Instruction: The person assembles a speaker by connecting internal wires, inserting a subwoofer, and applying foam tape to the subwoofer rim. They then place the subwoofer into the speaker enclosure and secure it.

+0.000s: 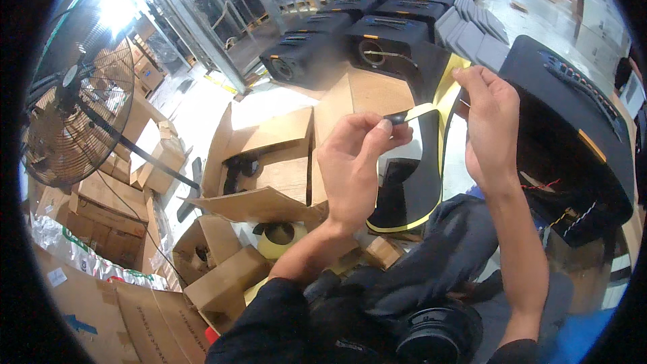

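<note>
- Two bare hands at work, both pinching. Left hand (354, 165): thumb and fingertips closed on one black end of a gasket-like sheet (404, 209).
- Right hand (488, 118), raised higher: thumb and forefinger nipped on the top of a yellow strip (445, 101), apparently backing; other fingers curled.
- Sheet hangs between the hands, above the person's lap, lower end curving beneath the left wrist.
- Progress, my reading: backing partly freed near the top — yellow yet borders the lower edge, so peeling looks unfinished. How firmly it clings, cannot tell.
- Sheet not on any cabinet. Nearest, a black speaker cabinet (532, 87) at right, loose wires (583, 216) trailing — looks unfinished too.
- Left side: open cardboard box (269, 203), black parts inside; a yellow piece with a dark round opening (273, 248) near it.
</note>
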Available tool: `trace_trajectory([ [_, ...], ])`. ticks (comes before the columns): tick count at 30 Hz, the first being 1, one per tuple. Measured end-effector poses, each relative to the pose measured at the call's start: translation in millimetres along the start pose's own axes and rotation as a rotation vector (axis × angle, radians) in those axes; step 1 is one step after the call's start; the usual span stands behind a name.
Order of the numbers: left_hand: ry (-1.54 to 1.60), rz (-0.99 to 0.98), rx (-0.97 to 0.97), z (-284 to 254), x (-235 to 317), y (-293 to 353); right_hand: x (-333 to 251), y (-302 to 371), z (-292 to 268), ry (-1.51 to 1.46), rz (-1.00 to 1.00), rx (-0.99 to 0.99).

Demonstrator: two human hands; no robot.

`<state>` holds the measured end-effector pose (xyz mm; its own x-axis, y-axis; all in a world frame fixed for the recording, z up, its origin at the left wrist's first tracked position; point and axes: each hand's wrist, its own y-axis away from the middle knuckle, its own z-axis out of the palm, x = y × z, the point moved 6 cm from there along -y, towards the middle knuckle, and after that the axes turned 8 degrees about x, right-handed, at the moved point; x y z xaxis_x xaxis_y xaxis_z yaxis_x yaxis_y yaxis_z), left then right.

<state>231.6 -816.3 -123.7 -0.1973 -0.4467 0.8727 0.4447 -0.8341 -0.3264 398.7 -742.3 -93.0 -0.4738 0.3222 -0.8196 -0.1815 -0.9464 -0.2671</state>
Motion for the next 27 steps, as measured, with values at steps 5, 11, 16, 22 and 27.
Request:
trace_trajectory([
  [5, 0.139, -0.129, -0.103, 3.3, -10.9, -0.1, 2.8, -0.5, -5.6, 0.235, -0.043, -0.064],
  [11, 0.252, -0.218, -0.153, 11.5, -15.7, 2.0, -7.2, 13.4, -0.8, 0.380, -0.219, -0.137],
  [16, 0.247, -0.201, -0.146, 8.4, -12.9, 7.4, -47.5, 35.5, 16.6, 0.673, -0.718, -0.351],
  [22, 0.214, -0.172, -0.129, 5.7, -10.9, 9.9, -60.9, 44.6, 30.3, 1.106, -1.051, -0.610],
  [27, 0.175, -0.138, -0.098, 3.1, -8.5, 13.9, -61.1, 43.4, 30.3, 1.075, -1.042, -0.695],
])
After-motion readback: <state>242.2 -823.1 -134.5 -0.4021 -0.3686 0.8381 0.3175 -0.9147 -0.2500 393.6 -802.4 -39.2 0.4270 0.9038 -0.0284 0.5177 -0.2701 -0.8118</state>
